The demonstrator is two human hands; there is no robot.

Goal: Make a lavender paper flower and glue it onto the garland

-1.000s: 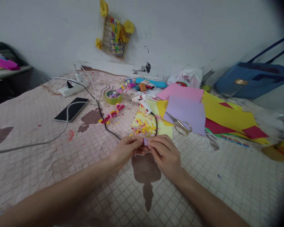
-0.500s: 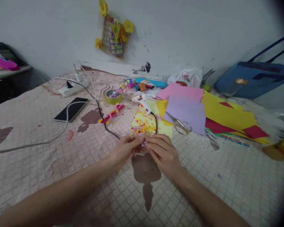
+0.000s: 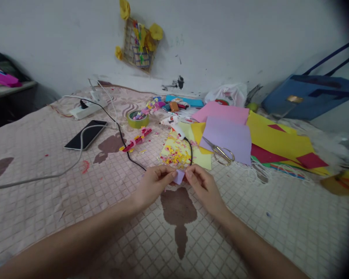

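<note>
A small piece of purple paper is stretched between my two hands, low over the patterned cloth. My left hand pinches its left edge between thumb and fingers. The right edge is pinched by my right hand. Just beyond my fingers, many tiny yellow and pink paper scraps lie on a pale yellow sheet. A white glue gun rests behind the scraps, its black cord running toward my right hand. Scissors with gold handles lie on a purple sheet to the right.
At left are a phone, a white power strip and loose cables. A roll of tape stands near a decorated red stick. Yellow sheets, white string and a blue bag occupy the right side.
My hands were close together with the purple paper mostly hidden by the fingers. They have moved slightly apart, and the flat paper now shows between them.
</note>
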